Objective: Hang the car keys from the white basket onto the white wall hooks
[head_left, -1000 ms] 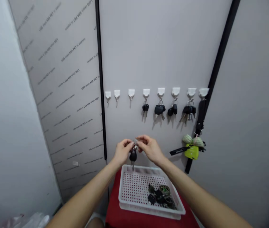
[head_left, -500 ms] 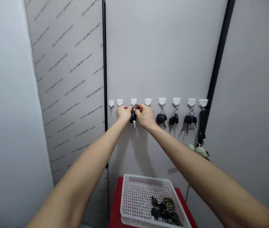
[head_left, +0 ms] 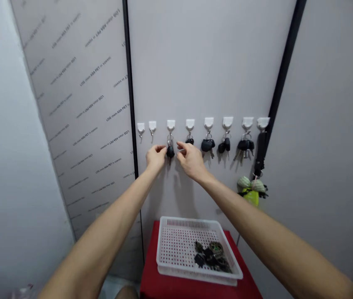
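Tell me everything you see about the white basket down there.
The basket is shallow, rectangular and white, plastic by its look, with a grid of holes through its floor and narrow slots along its far wall. It sits upright on a red surface, with a cluster of dark and greenish small items toward its right side. The left hand and right hand are both clear of it.

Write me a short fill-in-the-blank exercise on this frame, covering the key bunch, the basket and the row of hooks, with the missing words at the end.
1. Between the left hand and the right hand, a key bunch hangs from the ____ hook from the left.
2. The perforated plastic basket is ____ in colour.
3. It stands on a surface coloured ____.
4. The yellow-green charm hangs near the row's ____ end.

Missing words: third; white; red; right.
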{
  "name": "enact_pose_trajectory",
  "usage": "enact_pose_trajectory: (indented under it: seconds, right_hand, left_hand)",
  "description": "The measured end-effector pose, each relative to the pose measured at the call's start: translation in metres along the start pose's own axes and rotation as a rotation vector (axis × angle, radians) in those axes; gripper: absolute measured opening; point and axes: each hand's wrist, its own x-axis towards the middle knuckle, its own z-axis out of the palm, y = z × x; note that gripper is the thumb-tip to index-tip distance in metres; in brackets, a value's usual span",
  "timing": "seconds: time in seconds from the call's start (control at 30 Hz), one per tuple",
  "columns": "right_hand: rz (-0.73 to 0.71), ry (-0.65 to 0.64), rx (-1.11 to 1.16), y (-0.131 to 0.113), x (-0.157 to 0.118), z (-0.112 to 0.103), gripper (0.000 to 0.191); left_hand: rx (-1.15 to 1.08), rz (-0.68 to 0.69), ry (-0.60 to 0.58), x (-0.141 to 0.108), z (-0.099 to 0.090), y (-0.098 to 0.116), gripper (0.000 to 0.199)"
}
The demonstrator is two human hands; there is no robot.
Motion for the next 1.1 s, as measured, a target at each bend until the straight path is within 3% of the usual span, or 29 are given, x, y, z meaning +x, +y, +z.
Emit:
enact_pose_trajectory:
  seconds: [0.1, 0.17, 0.33, 0.43, 0.67, 0.9, 1.1]
  right_hand:
    - [0.001, -0.126, -0.005, 0.016, -0.04, -0.006, 0.028]
    - [0.026, -0.311, -0.027, 0.031, -0.074, -0.008, 0.027]
    - [0.134, -0.862, -0.1, 0.074, -0.16, -0.009, 0.024]
    - [0.192, -1.004, -0.189, 0.091, -0.194, -0.009, 0.022]
    - [0.186, -0.978, -0.242, 0.095, -0.214, -0.002, 0.021]
    - [0.21, -0.952, -0.172, 0.09, -0.216, 0.007, 0.018]
    - [0.287, -0.879, -0.122, 0.094, -0.221, 0.014, 0.017]
  left_hand:
    - [0.01, -0.017, -0.06, -0.037, -0.01, -0.028, 0.017]
    - [0.027, -0.076, -0.155, -0.068, -0.013, -0.051, 0.017]
    - [0.22, -0.201, -0.482, -0.149, -0.006, -0.104, 0.014]
    - [0.348, -0.164, -0.674, -0.18, 0.002, -0.123, 0.015]
    - [0.547, -0.12, -0.89, -0.193, 0.009, -0.142, 0.02]
    - [0.648, -0.142, -0.987, -0.194, 0.01, -0.145, 0.024]
    - [0.702, -0.238, -0.99, -0.194, 0.013, -0.15, 0.024]
